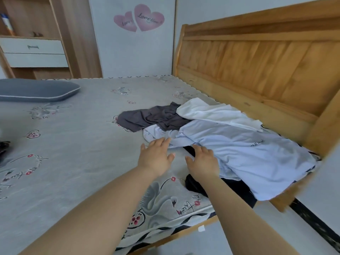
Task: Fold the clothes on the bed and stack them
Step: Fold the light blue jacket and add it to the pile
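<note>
A loose pile of clothes lies on the bed near the wooden headboard. On top is a pale blue shirt, with a white garment behind it and a dark grey garment to the left. Under the blue shirt a black garment shows in part. My left hand is stretched out flat, fingers straight, its tips at the blue shirt's near edge. My right hand is also flat with fingers spread, at the shirt's edge over the black cloth. Neither hand holds anything.
A grey pillow lies at the far left of the bed. The headboard bounds the right side. A wooden cabinet with white drawers stands behind the bed. A dark item pokes in at the left edge.
</note>
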